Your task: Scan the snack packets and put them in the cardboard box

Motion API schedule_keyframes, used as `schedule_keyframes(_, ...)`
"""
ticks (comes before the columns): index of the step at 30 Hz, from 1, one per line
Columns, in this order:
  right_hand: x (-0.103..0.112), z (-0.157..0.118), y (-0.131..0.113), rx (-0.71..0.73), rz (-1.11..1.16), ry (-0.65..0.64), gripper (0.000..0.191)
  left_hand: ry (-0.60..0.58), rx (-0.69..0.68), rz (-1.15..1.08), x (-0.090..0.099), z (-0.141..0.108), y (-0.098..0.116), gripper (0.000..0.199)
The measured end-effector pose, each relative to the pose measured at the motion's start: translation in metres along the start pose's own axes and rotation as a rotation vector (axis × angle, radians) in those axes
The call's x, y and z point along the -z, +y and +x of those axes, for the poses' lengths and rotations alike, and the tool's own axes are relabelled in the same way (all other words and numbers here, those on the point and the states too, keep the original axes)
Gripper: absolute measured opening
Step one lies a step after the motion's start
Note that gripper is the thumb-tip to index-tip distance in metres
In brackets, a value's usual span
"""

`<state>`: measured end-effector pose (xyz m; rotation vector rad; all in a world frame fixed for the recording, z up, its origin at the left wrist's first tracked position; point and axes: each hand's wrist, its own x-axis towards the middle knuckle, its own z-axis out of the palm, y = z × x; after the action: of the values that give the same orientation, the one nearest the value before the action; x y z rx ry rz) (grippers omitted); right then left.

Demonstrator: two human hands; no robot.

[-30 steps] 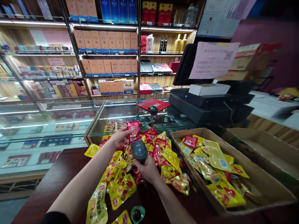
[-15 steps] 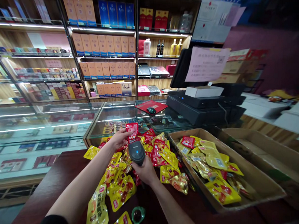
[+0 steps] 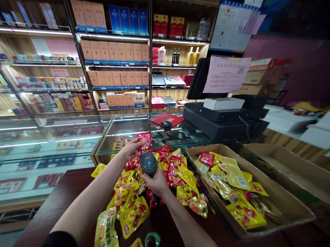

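Note:
My left hand [image 3: 129,150] holds a small red snack packet [image 3: 144,141] upright between fingers and thumb. My right hand [image 3: 158,183] is wrapped around the grip of a black handheld barcode scanner [image 3: 148,164], whose head sits just below the red packet. Under both hands lies a loose heap of yellow and red foil snack packets [image 3: 176,173] on a dark wooden counter [image 3: 54,202]. To the right, a shallow cardboard tray [image 3: 276,195] holds more such packets. A green dish [image 3: 152,242] with a dark round item sits near the counter's front.
A glass display case [image 3: 49,147] runs behind the counter. Beyond it, a till with a screen [image 3: 201,79] and a red mat with a mouse [image 3: 166,120] stand on the glass. Another cardboard box [image 3: 289,161] sits right, and shelves of boxed bottles fill the back wall.
The scanner has shifted slightly left and closer to the red packet. Both hands stay on the same items, and the whole view has drifted slightly with my head.

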<state>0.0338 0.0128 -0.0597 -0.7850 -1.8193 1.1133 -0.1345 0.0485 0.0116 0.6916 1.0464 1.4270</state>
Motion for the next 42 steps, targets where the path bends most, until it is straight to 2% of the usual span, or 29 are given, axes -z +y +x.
schedule_keyframes(18, 0.001, 0.002, -0.005, 0.000, 0.011, 0.013, 0.019, -0.028, 0.006, 0.027, 0.008, 0.003, -0.002, 0.032)
schedule_keyframes(26, 0.003, 0.003, -0.007, -0.056, 0.005, 0.023, 0.015, 0.010, -0.033, 0.066, -0.003, -0.003, 0.002, 0.031)
schedule_keyframes(29, 0.003, 0.001, -0.009, -0.045, 0.023, -0.006, 0.014, 0.006, 0.004, 0.031, -0.003, -0.005, 0.003, 0.030)
schedule_keyframes(32, 0.010, -0.002, -0.015, -0.030, 0.054, -0.002, 0.015, 0.012, 0.035, 0.000, -0.001, -0.007, 0.000, 0.030)
schedule_keyframes(34, 0.021, -0.002, -0.020, 0.007, 0.074, 0.080, 0.022, 0.004, 0.028, 0.003, -0.004, -0.012, -0.005, 0.029)
schedule_keyframes(36, 0.038, -0.002, -0.025, 0.027, 0.082, 0.195, 0.029, -0.036, 0.032, -0.005, -0.012, -0.016, -0.014, 0.028)
schedule_keyframes(38, 0.058, -0.002, -0.029, -0.021, 0.108, 0.271, 0.031, -0.091, 0.073, 0.002, -0.028, -0.019, -0.027, 0.032)
schedule_keyframes(40, 0.079, -0.005, -0.033, -0.109, 0.174, 0.296, 0.029, -0.122, 0.086, 0.028, -0.053, -0.018, -0.042, 0.032)
schedule_keyframes(42, 0.100, -0.012, -0.035, -0.162, 0.239, 0.354, 0.028, -0.124, 0.090, 0.064, -0.085, -0.013, -0.058, 0.030)
